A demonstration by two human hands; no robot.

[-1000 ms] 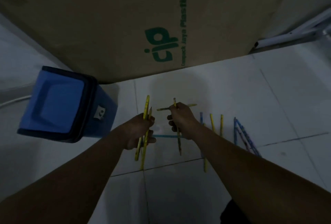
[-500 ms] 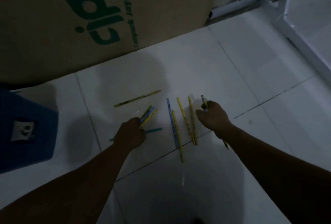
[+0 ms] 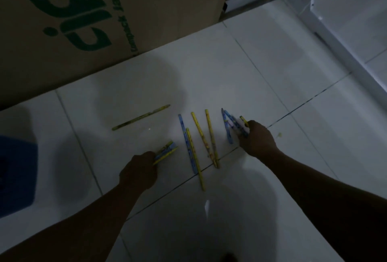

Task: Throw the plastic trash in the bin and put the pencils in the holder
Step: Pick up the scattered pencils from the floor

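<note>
Yellow and blue pencils lie on the white tiled floor. My left hand (image 3: 139, 170) is closed around a small bundle of pencils (image 3: 166, 151) whose tips stick out up and right. My right hand (image 3: 257, 142) grips a yellow pencil (image 3: 244, 121) and rests on a fan of blue pencils (image 3: 227, 128). Between my hands lie several loose pencils (image 3: 200, 136), and a single yellow pencil (image 3: 140, 117) lies apart to the upper left. The blue bin (image 3: 16, 176) shows at the left edge. No pencil holder is in view.
A large cardboard box (image 3: 88, 21) with green print stands against the floor at the back. A white metal frame (image 3: 326, 27) runs along the upper right. A small white scrap (image 3: 207, 204) lies on the tile near me.
The view has swung right, so the bin slid to the left edge. My right hand moved right from the middle onto the blue pencils. My left hand still holds its bundle.
</note>
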